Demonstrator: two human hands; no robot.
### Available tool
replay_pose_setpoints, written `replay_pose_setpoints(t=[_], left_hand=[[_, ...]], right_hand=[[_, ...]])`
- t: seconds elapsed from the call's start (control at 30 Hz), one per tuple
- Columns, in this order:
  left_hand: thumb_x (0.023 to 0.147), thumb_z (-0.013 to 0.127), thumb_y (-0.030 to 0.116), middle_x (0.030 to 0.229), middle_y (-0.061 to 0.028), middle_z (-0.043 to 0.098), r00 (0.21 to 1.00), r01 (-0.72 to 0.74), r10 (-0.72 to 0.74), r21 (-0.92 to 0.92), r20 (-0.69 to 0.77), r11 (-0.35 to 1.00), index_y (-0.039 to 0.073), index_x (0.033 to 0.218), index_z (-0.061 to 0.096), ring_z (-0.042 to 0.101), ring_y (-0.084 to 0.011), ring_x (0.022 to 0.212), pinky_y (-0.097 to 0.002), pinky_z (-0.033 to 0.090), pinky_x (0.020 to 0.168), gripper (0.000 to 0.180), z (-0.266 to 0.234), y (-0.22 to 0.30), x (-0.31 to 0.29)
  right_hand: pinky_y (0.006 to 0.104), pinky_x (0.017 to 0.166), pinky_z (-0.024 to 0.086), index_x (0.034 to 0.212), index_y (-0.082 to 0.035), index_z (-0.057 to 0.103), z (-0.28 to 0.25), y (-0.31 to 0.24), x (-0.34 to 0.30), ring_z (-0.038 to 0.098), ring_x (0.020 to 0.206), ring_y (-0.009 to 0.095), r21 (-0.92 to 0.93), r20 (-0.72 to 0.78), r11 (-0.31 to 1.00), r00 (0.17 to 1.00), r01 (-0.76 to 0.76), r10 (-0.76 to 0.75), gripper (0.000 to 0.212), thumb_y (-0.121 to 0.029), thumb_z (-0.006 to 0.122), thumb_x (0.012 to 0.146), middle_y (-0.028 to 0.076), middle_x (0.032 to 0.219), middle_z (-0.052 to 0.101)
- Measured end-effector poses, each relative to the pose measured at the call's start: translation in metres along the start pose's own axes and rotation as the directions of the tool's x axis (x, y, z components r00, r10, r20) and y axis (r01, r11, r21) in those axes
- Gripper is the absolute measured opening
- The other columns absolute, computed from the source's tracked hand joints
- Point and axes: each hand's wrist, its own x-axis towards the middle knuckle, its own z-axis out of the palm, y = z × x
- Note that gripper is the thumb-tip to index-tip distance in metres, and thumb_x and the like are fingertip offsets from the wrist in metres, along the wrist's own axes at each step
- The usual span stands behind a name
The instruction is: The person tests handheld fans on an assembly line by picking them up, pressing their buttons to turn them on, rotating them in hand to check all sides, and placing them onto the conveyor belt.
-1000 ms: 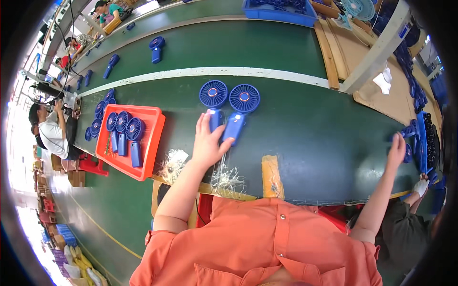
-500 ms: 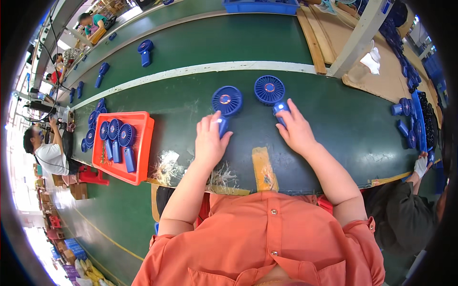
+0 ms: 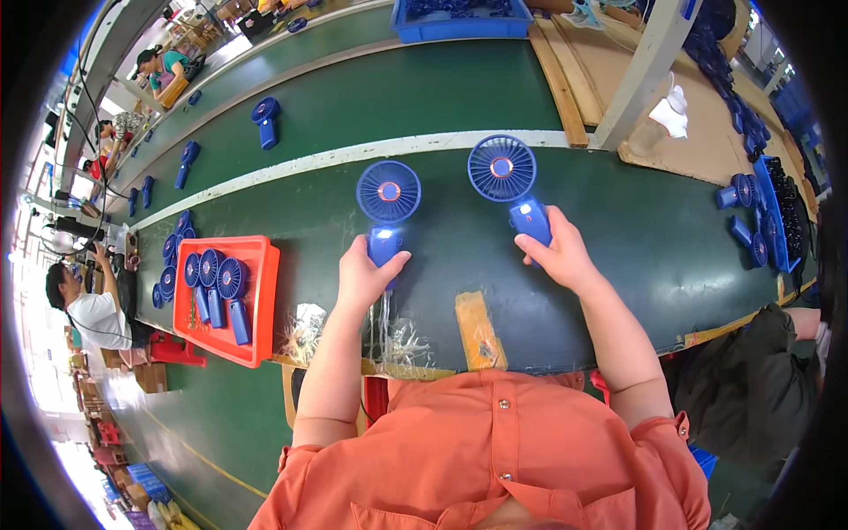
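My left hand point(image 3: 369, 272) is closed round the handle of a blue handheld fan point(image 3: 389, 193), its round caged head pointing away from me. In my right hand point(image 3: 564, 251) is a second blue handheld fan point(image 3: 502, 168), gripped by its handle between thumb and fingers. Both fans are held above the green bench point(image 3: 442, 318), heads side by side with a gap between them. A bright white spot shows on each handle. Part of each handle is hidden by my fingers.
An orange-red tray point(image 3: 269, 305) with several fans stands at the left, more fans beside it. Across a white rail point(image 3: 353, 155) lie spaced-out fans point(image 3: 267, 122). A blue bin point(image 3: 464, 28) is at the back, a metal post point(image 3: 649, 71) right of it. A blue crate point(image 3: 777, 225) stands far right.
Both fans now appear lifted and nearer, with my thumbs and fingers wrapped round their handles. The left fan has shifted left. A worker's gloved hand at the far right has dropped away from the crate.
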Motion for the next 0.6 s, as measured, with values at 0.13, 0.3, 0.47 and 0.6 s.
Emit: replay_pose_setpoints(t=[0.13,0.3,0.47,0.6], left_hand=[[0.084,0.063,0.023,0.085,-0.0147,0.063,0.980,0.195,-0.089,-0.766,0.177,0.613,0.003,0.106,0.044,0.064,-0.0226,0.069,-0.0316,0.053,0.061,0.035,0.022,0.041,-0.004],[0.088,0.059,0.021,0.083,-0.0155,0.062,0.951,0.309,-0.110,-0.915,0.290,0.261,0.002,0.109,0.041,0.064,-0.0227,0.068,-0.0334,0.055,0.060,0.034,0.056,0.067,-0.004],[0.086,0.062,0.018,0.090,-0.0136,0.060,0.948,0.316,-0.081,-0.899,0.306,0.302,0.001,0.107,0.043,0.064,-0.0201,0.074,-0.0311,0.054,0.066,0.033,0.070,0.059,-0.003],[0.086,0.061,0.016,0.091,-0.0124,0.060,0.954,0.293,-0.058,-0.884,0.293,0.364,0.002,0.110,0.043,0.062,-0.0194,0.076,-0.0311,0.053,0.067,0.033,0.071,0.051,0.000]], right_hand=[[0.0257,0.066,0.050,0.109,0.003,0.044,0.000,0.003,-0.011,0.061,0.072,0.010,0.447,-0.047,0.893,0.998,0.058,-0.041,0.036,-0.012,0.063,0.083,0.015,0.096,0.061],[0.0363,0.071,0.049,0.124,-0.001,0.044,-0.033,0.013,-0.041,0.060,0.078,0.026,-0.244,0.062,0.951,0.982,0.189,-0.179,0.050,-0.016,0.064,0.081,0.016,0.095,0.059],[0.0418,0.078,0.044,0.128,-0.004,0.044,-0.066,0.036,-0.086,0.053,0.090,0.034,-0.822,0.183,0.466,0.926,0.329,-0.331,0.062,-0.023,0.069,0.075,0.015,0.099,0.052],[0.0500,0.093,0.035,0.127,-0.005,0.045,-0.062,0.017,-0.087,0.046,0.108,0.035,-0.831,0.199,0.435,0.915,0.347,-0.350,0.065,-0.030,0.070,0.072,0.017,0.111,0.049]])
